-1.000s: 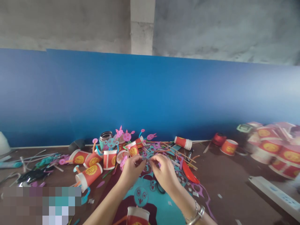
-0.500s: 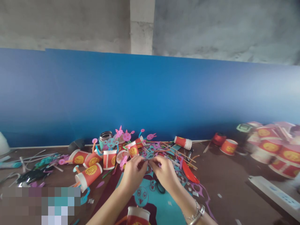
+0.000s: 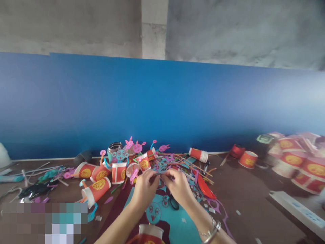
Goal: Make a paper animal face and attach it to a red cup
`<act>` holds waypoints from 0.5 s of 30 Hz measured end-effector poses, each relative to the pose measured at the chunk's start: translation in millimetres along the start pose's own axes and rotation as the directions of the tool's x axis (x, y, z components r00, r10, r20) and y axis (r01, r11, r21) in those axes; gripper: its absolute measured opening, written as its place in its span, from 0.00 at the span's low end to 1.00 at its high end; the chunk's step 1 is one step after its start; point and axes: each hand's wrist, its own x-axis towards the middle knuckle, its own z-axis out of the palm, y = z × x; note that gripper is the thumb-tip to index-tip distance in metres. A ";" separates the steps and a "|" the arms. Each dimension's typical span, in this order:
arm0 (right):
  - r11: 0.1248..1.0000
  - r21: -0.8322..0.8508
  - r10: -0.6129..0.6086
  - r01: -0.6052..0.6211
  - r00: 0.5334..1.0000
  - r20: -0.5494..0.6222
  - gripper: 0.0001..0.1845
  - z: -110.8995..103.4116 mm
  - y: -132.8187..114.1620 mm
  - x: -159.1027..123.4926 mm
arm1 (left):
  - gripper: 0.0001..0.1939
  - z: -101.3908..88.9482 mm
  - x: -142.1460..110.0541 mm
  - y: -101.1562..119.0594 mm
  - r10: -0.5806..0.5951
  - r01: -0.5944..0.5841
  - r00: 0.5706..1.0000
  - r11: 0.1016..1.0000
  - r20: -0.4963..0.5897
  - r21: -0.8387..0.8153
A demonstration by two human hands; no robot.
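Note:
My left hand and my right hand meet at the fingertips above the middle of the table. Both are closed in a pinch, and whatever lies between the fingers is too small to make out. Below them spreads a sheet of blue paper. On it, between my forearms, shows a round blue paper face with drawn eyes and a beak, just above a red and white paper cup. Dark scissor handles lie partly hidden beside my right wrist.
Several decorated paper cups lie and stand on the left, near an open metal container. Paper scraps and sticks cover the back middle. A red object, stacked cups and a white power strip are on the right.

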 end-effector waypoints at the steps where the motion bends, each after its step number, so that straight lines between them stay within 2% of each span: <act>1: 1.000 0.001 -0.004 0.004 1.000 0.002 0.10 -0.1 -0.2 0.1 | 0.10 0.6 -0.2 -1.2 -0.003 0.003 1.000 1.000 -0.001 -0.001; 6: 0.999 -0.030 -0.028 0.027 0.999 -0.034 0.10 3.3 1.7 -1.5 | 0.11 5.5 -1.9 -6.6 0.005 -0.004 1.000 0.999 -0.024 0.044; 9: 0.999 -0.043 -0.032 0.030 0.998 -0.047 0.09 5.8 2.9 -2.5 | 0.11 6.3 -1.9 -5.7 -0.007 0.008 1.000 1.000 -0.024 0.014; 12: 0.999 -0.048 -0.013 0.012 1.000 -0.024 0.09 4.3 3.4 -0.8 | 0.11 2.5 0.5 -1.3 -0.072 0.073 0.997 0.995 0.020 -0.068; 15: 0.992 -0.128 -0.009 0.005 1.000 -0.028 0.07 -2.8 6.5 3.6 | 0.11 -5.8 5.4 3.4 -0.131 0.142 0.988 0.979 0.083 -0.146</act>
